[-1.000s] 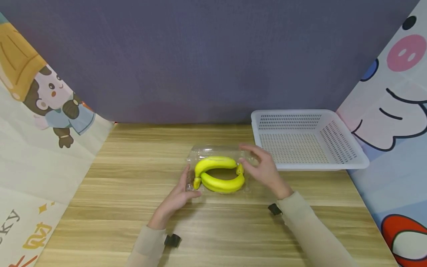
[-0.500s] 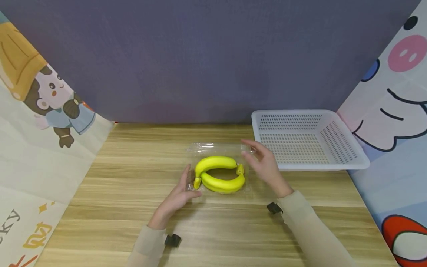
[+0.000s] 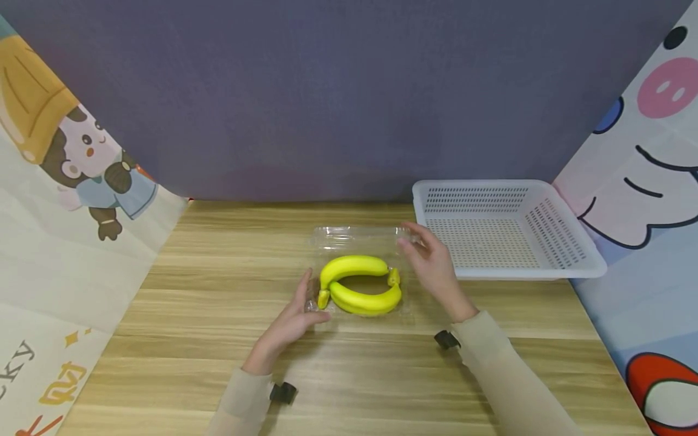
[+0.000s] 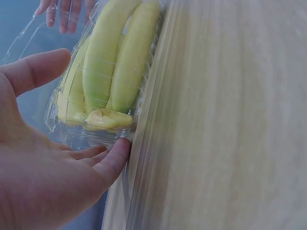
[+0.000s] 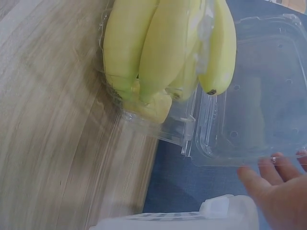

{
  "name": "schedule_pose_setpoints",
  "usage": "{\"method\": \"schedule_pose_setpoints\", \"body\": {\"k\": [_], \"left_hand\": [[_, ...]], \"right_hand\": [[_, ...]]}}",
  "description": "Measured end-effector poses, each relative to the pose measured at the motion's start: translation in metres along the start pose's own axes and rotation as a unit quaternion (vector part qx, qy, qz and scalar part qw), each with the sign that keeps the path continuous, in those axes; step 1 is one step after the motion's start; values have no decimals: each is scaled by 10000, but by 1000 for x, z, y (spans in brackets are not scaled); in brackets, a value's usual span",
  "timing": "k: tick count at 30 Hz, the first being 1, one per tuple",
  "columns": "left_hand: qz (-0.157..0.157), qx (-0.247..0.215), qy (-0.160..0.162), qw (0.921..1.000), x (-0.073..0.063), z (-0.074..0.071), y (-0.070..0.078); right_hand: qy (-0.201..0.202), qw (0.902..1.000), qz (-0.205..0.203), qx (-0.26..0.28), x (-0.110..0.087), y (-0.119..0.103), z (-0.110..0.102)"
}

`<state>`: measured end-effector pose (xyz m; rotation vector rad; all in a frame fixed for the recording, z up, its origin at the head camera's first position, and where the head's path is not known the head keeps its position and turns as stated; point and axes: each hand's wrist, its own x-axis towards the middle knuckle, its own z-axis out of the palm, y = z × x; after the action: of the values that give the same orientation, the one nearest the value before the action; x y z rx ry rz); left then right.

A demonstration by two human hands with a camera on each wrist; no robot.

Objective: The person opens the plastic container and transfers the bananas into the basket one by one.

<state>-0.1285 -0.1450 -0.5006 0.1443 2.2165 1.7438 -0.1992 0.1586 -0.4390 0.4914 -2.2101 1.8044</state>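
A clear plastic clamshell box (image 5: 172, 129) lies on the table with several yellow bananas (image 3: 365, 301) in it. Its clear lid (image 5: 254, 91) is raised at the hinge side, away from the person. My left hand (image 3: 290, 316) touches the box's left end with relaxed fingers, the thumb (image 4: 43, 69) extended beside the front corner. At the lid's right end is my right hand (image 3: 435, 266), fingers spread. In the right wrist view its fingertips (image 5: 283, 165) lie at the lid's edge.
Behind and right of the box stands a white perforated basket (image 3: 523, 272) on the wooden table (image 3: 229, 260). A dark blue-grey panel (image 3: 349, 109) rises at the back. Cartoon-printed panels flank both sides.
The lid has swung up and back, away from the bananas. My right hand has moved slightly back and right with it. The box and my left hand have stayed in place.
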Motion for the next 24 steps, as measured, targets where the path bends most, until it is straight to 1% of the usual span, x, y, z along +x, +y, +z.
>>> {"method": "schedule_pose_setpoints", "body": {"k": [2, 6, 9, 13, 16, 17, 20, 24], "left_hand": [[13, -13, -8, 10000, 0, 0, 0], [24, -52, -20, 10000, 0, 1, 0], [23, -56, -13, 10000, 0, 1, 0], [34, -40, -1, 10000, 1, 1, -1], [30, -22, 7, 10000, 1, 1, -1], [33, -19, 5, 10000, 1, 1, -1], [0, 0, 23, 10000, 1, 1, -2], [-20, 17, 40, 10000, 1, 0, -2]], "right_hand": [[60, 10000, 23, -7, 1, 1, 0], [112, 9995, 252, -157, 2, 1, 1], [68, 9981, 472, -392, 1, -16, 3], [11, 9971, 538, -539, 3, -13, 3], [-25, 9970, 457, -625, 5, 1, -1], [-40, 9969, 440, -648, 5, 0, -2], [-37, 9975, 396, -586, 8, -3, -5], [3, 9993, 330, -153, 12, -4, -8]]}}
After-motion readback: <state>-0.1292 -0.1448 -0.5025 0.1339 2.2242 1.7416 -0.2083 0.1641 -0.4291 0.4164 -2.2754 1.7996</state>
